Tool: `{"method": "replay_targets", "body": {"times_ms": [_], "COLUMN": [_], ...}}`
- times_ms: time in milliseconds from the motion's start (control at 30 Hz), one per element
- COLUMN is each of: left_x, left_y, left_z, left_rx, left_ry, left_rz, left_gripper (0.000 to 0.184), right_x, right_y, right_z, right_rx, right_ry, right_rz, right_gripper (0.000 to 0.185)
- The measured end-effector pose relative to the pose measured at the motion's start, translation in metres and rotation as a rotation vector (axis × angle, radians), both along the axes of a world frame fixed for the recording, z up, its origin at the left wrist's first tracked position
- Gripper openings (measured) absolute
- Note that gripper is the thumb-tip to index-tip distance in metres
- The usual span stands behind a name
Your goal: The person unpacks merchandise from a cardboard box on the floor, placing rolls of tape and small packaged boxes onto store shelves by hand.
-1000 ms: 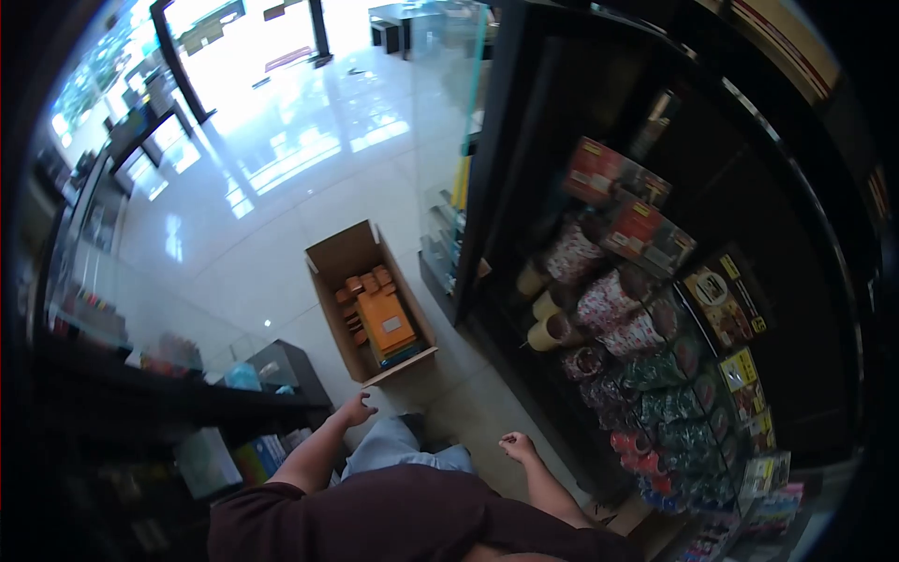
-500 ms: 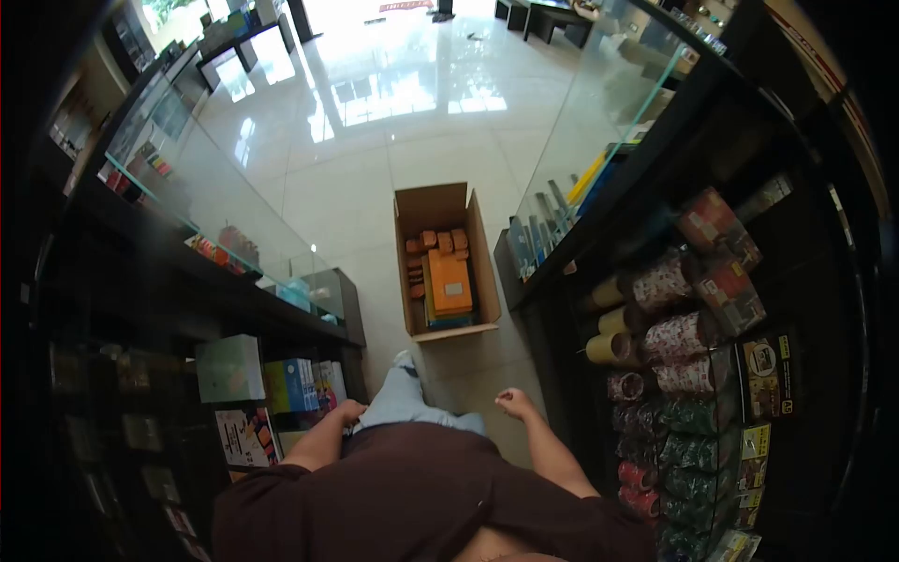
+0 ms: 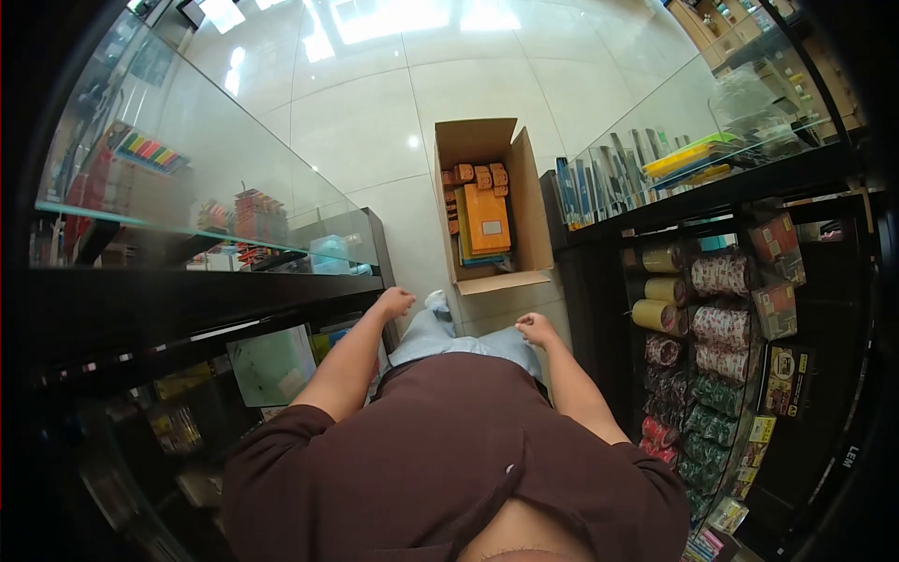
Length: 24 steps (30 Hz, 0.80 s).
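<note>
My left hand [image 3: 397, 302] hangs beside the left glass counter, its fingers loosely curled in, and I see nothing in it. On the other side, my right hand [image 3: 536, 330] is held by my thigh with fingers and thumb drawn together; nothing shows in it either. An open cardboard box [image 3: 536, 211] stands on the floor just ahead of my feet, nearest to both hands but touched by neither. Inside lie an orange-covered book [image 3: 487, 214] on top of a stack and several small orange packs [image 3: 482, 176] along the far end and left side.
A glass counter [image 3: 239, 155] with stationery flanks me on the left. On the right, another counter holds rulers [image 3: 618, 169]; below it a shelf carries rolls of tape [image 3: 721, 328]. A green-grey box file [image 3: 272, 365] sits on the lower left shelf. Tiled floor [image 3: 365, 108] stretches ahead.
My view has tipped down and I am closer to the counters. My left hand has come up and forward from beside my hip; my right hand has moved slightly inward.
</note>
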<state>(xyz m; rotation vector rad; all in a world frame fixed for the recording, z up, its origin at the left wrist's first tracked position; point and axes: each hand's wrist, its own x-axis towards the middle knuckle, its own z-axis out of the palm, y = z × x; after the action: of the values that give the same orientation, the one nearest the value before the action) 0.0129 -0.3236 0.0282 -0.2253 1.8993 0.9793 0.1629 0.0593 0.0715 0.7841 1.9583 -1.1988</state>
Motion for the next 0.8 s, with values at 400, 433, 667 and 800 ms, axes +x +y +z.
{"method": "replay_targets", "body": {"times_ms": [400, 433, 667, 800], "left_x": [-0.039, -0.04, -0.068, -0.089], "left_y": [0.024, 0.027, 0.056, 0.083], "left_z": [-0.008, -0.007, -0.002, -0.036], "left_rx": [-0.059, -0.067, -0.096, -0.111], "left_ry": [-0.163, -0.138, -0.061, 0.157], "left_rz": [-0.061, -0.065, -0.028, -0.021], "left_gripper": [0.035, 0.033, 0.031, 0.028], "right_x": [-0.048, -0.052, -0.085, -0.11], "right_y": [0.006, 0.012, 0.052, 0.062], "right_z": [-0.015, -0.02, -0.06, -0.101], "right_rx": [-0.017, -0.012, -0.105, -0.098], "right_ry": [0.054, 0.062, 0.007, 0.006], "right_rz": [0.057, 0.056, 0.067, 0.145], "right_gripper": [0.03, 0.03, 0.032, 0.032]}}
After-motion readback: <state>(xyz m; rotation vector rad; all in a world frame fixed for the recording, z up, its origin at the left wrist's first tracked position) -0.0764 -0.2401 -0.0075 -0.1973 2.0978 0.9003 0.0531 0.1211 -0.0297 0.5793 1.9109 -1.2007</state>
